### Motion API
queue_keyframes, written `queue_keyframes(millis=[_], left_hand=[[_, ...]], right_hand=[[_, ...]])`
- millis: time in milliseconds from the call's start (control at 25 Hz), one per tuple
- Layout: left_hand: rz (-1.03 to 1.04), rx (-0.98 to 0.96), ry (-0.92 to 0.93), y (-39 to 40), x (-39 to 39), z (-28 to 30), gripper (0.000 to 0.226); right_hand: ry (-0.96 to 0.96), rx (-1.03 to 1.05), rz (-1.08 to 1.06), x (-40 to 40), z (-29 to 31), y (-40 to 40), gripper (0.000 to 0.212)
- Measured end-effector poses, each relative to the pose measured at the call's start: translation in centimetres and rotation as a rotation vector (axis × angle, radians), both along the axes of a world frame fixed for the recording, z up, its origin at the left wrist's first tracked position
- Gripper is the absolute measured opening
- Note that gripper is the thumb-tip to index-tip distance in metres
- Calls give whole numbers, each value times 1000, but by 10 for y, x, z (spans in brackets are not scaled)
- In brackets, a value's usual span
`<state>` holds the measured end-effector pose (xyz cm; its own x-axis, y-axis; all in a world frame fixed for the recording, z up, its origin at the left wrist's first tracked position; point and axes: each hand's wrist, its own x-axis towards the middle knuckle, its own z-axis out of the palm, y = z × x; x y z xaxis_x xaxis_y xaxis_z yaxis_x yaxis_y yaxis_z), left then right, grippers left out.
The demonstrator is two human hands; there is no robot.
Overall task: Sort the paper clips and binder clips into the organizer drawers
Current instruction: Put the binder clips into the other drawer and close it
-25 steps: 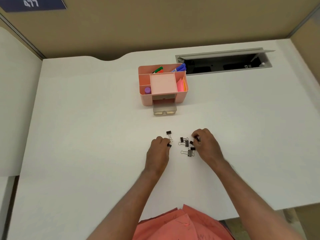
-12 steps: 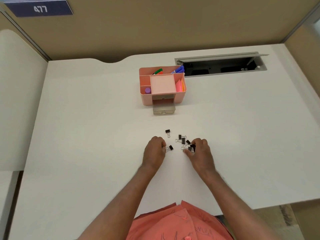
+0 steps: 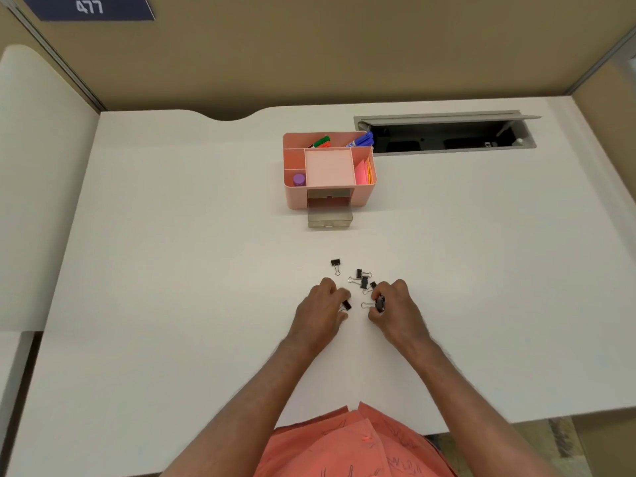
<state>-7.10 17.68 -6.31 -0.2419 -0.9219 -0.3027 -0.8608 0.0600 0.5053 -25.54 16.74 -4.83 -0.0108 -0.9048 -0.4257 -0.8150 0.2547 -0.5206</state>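
A pink desk organizer (image 3: 296,197) stands at the back middle of the white desk, its lower clear drawer (image 3: 329,219) pulled out toward me. Several small black binder clips lie in front of it: a lone clip (image 3: 336,265) and a small cluster (image 3: 362,279). My left hand (image 3: 321,309) rests on the desk, its fingertips closed on a binder clip (image 3: 346,305). Beside it, my right hand (image 3: 395,306) pinches another binder clip (image 3: 379,302) whose wire handle sticks out to the left. No paper clips show.
The organizer's top compartments hold markers (image 3: 359,141), a purple cap (image 3: 299,179) and pink sticky notes (image 3: 362,173). An open cable hatch (image 3: 444,136) is set into the desk at the back right. Beige partition walls (image 3: 309,46) enclose the desk.
Both hands drew back toward me from the clip cluster; the right hand now pinches a clip at its near edge and the left keeps its clip.
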Motion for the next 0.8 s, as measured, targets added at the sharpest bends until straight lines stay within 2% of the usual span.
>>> queue_keyframes(millis=[160,320,440,600,720,800], left_hand=[[36,-10,72,-4,2,-3,16],[136,29,158,-10,8,-1,17],[164,44,149,-11,7,-2,20],[193,77,106,-13,4,-4,26],[176,82,51,-13,2,-1,26],[154,51,12,-10,-1,0,30]], right_hand=[[47,41,105,2,4,-8,17],[110,101,208,3,11,-29,16],[-69,94,110,10,26,-55,21],[-203,-102,40,35,49,-107,23],[-182,-282,100,57,55,-143,19],[-94,-340,188,69,52,-160,24]])
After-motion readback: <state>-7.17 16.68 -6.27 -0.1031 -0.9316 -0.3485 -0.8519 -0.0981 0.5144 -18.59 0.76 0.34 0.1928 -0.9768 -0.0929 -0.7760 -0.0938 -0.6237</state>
